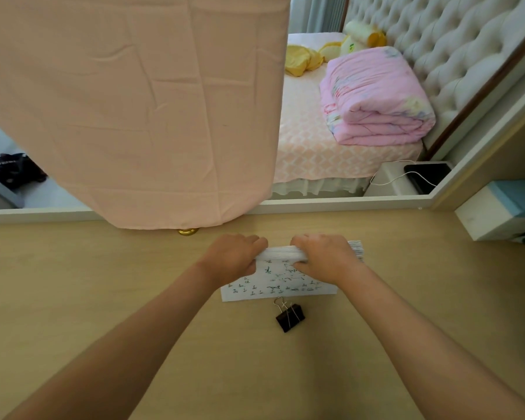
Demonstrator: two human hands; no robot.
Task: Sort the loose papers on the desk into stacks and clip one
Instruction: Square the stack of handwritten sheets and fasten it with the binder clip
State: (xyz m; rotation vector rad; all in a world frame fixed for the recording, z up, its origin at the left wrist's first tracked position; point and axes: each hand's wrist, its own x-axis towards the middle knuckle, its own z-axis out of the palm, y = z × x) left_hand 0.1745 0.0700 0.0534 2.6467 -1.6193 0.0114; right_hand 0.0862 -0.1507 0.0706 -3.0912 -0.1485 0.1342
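A stack of white papers (278, 283) with blue-green handwriting lies in the middle of the wooden desk (103, 283). My left hand (234, 256) grips its far left edge and my right hand (325, 256) grips its far right part, fingers curled over the lifted far edge. Behind my right hand the corner of another paper stack (356, 248) shows, mostly hidden. A black binder clip (290, 317) with silver handles lies on the desk just in front of the papers, touching neither hand.
A pink cloth (134, 101) hangs down over the desk's far edge, with a gold object (188, 231) under its hem. A white and blue box (503, 210) stands at the right. Beyond the desk is a bed with a folded pink quilt (376, 95).
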